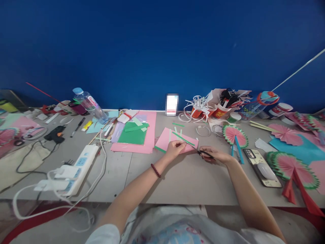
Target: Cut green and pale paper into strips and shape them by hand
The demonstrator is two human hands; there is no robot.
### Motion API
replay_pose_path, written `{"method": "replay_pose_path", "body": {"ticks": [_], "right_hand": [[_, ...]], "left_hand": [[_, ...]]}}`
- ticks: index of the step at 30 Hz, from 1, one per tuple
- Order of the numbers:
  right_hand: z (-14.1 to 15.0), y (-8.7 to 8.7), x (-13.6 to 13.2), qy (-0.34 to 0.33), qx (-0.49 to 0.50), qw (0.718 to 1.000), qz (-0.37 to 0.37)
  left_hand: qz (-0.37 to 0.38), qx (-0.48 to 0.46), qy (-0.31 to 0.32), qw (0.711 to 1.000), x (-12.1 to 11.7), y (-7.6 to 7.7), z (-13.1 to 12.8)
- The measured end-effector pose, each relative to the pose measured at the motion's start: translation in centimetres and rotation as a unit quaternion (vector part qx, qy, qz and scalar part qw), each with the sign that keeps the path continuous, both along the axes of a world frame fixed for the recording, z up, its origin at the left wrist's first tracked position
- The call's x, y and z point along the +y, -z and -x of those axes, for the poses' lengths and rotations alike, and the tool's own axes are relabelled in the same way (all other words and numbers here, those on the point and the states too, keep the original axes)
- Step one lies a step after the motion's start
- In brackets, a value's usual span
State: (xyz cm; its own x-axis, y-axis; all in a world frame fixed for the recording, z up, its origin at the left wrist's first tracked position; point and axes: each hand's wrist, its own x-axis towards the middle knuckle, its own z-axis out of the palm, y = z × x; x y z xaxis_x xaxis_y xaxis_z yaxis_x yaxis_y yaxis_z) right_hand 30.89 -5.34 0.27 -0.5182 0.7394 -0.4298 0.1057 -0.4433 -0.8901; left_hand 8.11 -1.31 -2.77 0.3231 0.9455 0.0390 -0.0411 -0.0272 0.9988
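My right hand (215,155) grips the black handles of a pair of scissors (195,148), their blades pointing left toward my other hand. The fingers of my left hand (175,149) are pinched together by the blade tips; what is between them is too small to make out. Just beyond the fingertips, a narrow green paper strip (180,136) slants over a sheet of pink paper (162,140) with a green edge. Several pale strips also lie on that sheet. A shorter green strip (178,124) rests farther back.
Left stand a white power strip (82,164) with cables, a glue gun (56,134) and a tilted bottle (92,105). Pink and green sheets (133,135) lie nearer the middle. At right are a phone (261,169), pleated paper fans (291,166) and red cups (220,110).
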Motion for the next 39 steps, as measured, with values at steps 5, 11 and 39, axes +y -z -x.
{"method": "replay_pose_path", "body": {"ticks": [5, 11, 39], "right_hand": [[0.2, -0.2, -0.1, 0.017, -0.011, 1.0, 0.011], [-0.7, 1.0, 0.2, 0.021, -0.006, 1.0, -0.017], [1.1, -1.3, 0.8, -0.028, -0.167, 0.968, -0.185]], "left_hand": [[0.004, -0.002, -0.008, 1.0, 0.0, 0.0, -0.1], [0.011, -0.002, -0.008, 1.0, 0.1, 0.4, 0.0], [0.027, -0.048, -0.021, 0.998, -0.3, -1.1, -0.2]]}}
